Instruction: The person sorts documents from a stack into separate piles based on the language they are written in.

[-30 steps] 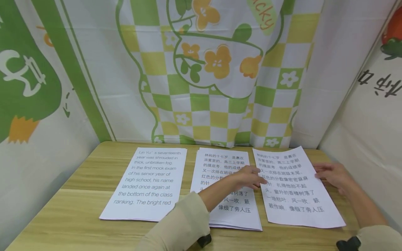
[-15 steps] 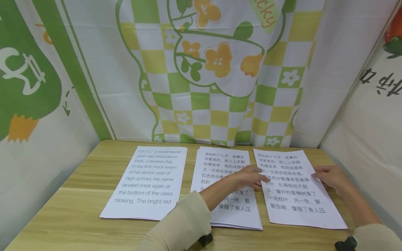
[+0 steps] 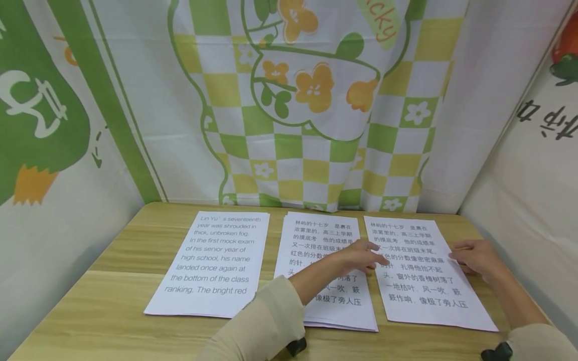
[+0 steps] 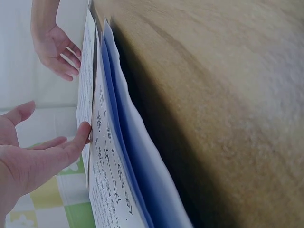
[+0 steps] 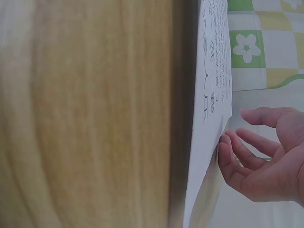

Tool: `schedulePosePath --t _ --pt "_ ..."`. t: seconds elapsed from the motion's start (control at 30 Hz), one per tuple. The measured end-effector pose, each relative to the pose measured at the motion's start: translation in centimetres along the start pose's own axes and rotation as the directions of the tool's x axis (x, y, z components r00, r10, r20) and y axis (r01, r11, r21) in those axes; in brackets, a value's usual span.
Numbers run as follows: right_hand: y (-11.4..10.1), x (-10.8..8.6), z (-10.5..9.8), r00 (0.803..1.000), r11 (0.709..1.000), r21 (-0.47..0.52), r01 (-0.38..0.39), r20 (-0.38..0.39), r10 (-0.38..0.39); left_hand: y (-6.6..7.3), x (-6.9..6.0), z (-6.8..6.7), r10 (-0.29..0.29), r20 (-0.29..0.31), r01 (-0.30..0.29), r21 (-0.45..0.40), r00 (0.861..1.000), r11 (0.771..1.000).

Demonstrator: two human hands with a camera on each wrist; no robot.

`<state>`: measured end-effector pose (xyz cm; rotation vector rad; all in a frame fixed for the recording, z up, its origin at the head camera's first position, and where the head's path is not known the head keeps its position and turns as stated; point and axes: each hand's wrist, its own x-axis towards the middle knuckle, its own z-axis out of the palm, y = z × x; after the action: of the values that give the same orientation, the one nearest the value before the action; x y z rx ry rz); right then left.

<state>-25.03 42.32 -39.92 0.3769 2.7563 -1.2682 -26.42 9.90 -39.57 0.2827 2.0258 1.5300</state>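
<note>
The paper (image 3: 417, 286) nearest the surface's (image 3: 90, 321) right edge lies lengthwise near-to-far between left grip (image 3: 361, 254) and right grip (image 3: 475, 258), both loosely spread, seemingly touching its sides.

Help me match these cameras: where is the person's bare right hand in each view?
Head: right hand, lower right, by the rightmost printed white sheet.
Left wrist: right hand, upper left.
Right wrist: right hand, lower right.
Shared landmark: green, yellow and white checked cloth.

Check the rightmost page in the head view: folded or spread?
Spread. In the head view, the rightmost page shows all four corners, printed side up, with no fold line across it.
</note>
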Motion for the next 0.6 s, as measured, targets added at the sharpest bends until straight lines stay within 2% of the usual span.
schedulePosePath --t 0.37,0.6 --pt "0.11 0.0 0.43 0.999 0.999 -0.037 0.0 -0.032 -0.001 0.23 0.19 0.17 -0.012 -0.004 0.012 0.019 1.0 1.0" --pt "-0.17 -0.27 0.7 0.997 0.992 -0.124 0.025 -0.075 -0.035 0.22 0.04 0.17 -0.011 0.005 0.01 0.014 1.0 1.0"
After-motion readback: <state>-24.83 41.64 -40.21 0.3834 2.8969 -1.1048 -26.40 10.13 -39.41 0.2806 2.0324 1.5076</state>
